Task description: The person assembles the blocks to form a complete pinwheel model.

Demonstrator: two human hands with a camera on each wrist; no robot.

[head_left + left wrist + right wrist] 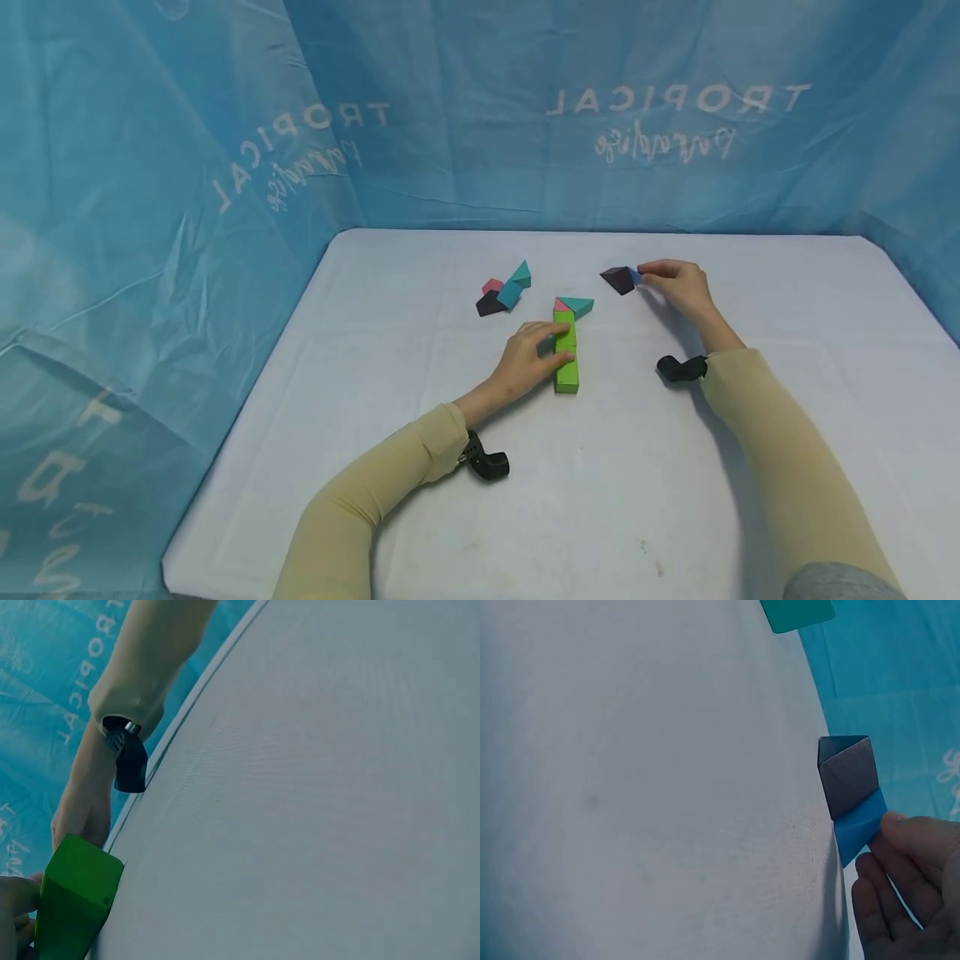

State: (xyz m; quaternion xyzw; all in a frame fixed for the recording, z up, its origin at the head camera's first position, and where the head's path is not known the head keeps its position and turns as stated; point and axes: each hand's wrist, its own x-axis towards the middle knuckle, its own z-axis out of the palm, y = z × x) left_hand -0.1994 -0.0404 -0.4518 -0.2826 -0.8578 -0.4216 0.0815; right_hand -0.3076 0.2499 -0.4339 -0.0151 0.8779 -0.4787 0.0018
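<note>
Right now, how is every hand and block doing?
Left hand: touching green blocks
Right hand: pinching blue block
Green blocks: lined up end to end
Blue block: pinched, against dark block
Dark block: against blue block
Pink-and-teal pair: at row's far end
Left bunch: clustered together

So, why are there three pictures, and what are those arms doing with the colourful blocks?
There's no robot here: these are a person's own two hands. One picture comes from a camera worn on the head, looking down at the white table. The other two come from cameras on the wrists, so they look tilted and close up. The left hand touches a row of green blocks; I can't tell if it grips them. The right hand pinches a blue block with its fingers, and that block touches a dark block. A pink block and a teal block sit at the far end of the green row, and a small cluster of blocks lies to the left.
</note>
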